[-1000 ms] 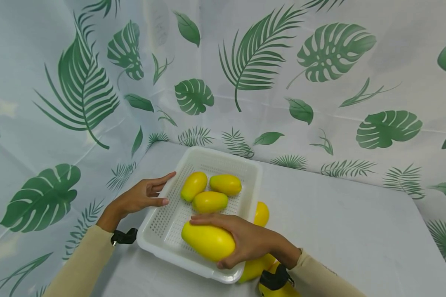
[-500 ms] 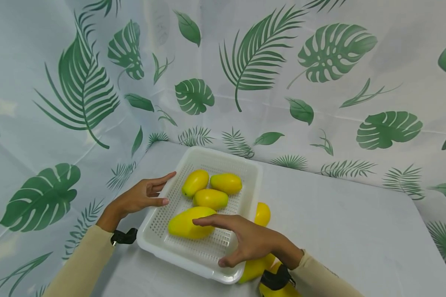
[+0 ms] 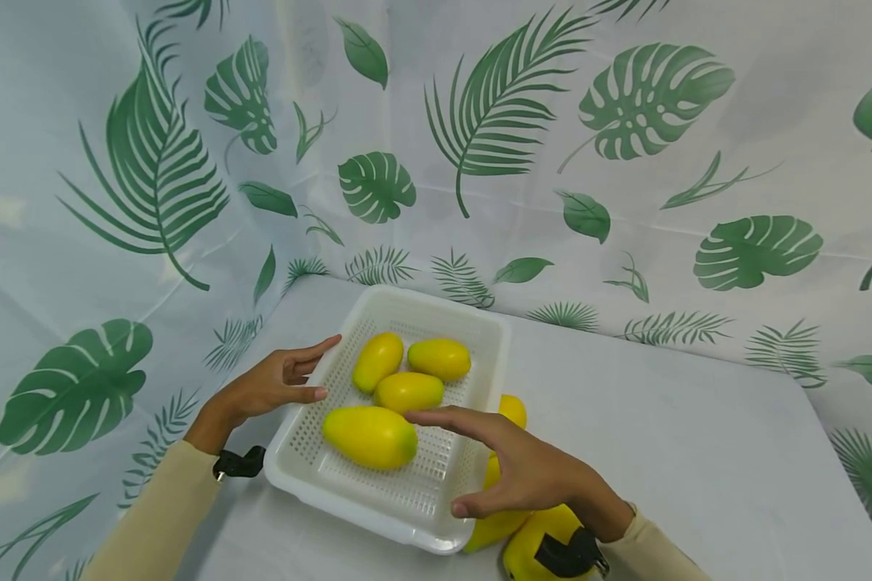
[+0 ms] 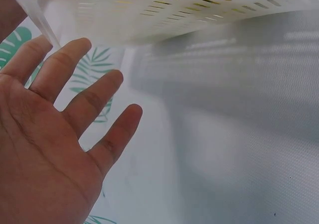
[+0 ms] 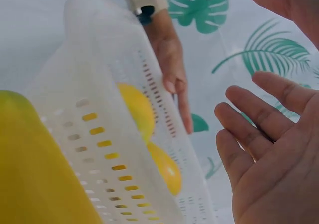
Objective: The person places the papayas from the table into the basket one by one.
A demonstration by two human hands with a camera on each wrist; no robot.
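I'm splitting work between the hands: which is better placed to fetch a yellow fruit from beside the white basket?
Probably the right hand: it holds nothing and is close to the yellow fruits outside the white basket. The left hand is at the basket's opposite rim.

Fruits (image 3: 370,436) yellow, green-tinged; basket (image 3: 356,514) white; backdrop (image 3: 523,198) white, green leaf print; sleeves (image 3: 145,512) beige.

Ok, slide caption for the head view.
Four oval yellow fruits in a white perforated plastic basket, left hand beside it, right hand open.
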